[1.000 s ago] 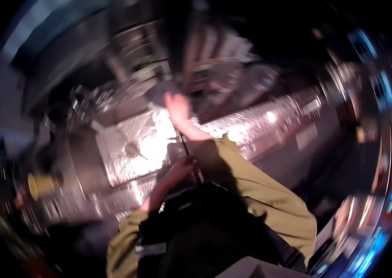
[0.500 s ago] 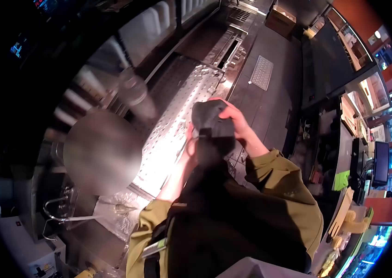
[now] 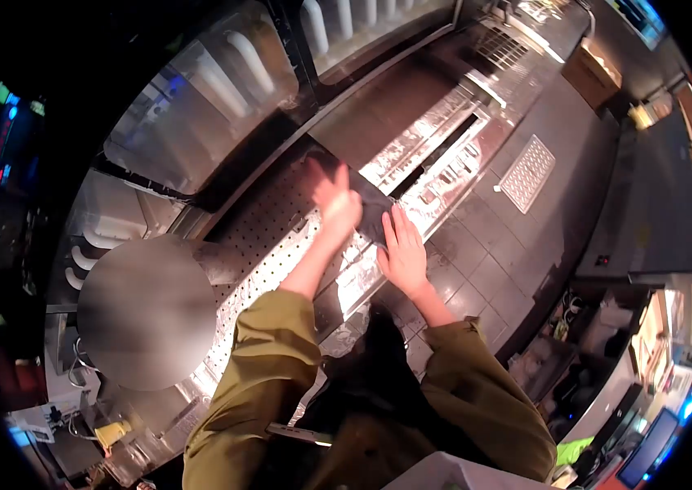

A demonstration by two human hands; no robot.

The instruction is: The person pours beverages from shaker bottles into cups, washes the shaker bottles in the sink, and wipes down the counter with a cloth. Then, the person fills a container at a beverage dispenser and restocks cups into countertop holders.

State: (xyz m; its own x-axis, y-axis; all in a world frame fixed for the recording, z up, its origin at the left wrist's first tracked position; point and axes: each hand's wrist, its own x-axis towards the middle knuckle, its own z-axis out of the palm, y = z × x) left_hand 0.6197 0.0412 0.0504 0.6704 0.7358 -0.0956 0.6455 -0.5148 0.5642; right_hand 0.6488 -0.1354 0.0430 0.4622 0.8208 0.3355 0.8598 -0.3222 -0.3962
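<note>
Dark grey cloth (image 3: pixel 372 211), bunched between both hands half a second ago, now lies spread on the steel counter (image 3: pixel 360 276), apparently shifting the work there. Right hand (image 3: pixel 405 257) rests flat, fingers extended; left hand (image 3: pixel 339 202) (motion-blurred) overlies it, grip indeterminable

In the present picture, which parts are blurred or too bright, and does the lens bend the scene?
Head view: left hand smeared, probably by motion; right hand sharper. Head view: white glare patches on the metal counter; large grey disc looks soft. Head view: wide-lens distortion curves the room, corners black.
</note>
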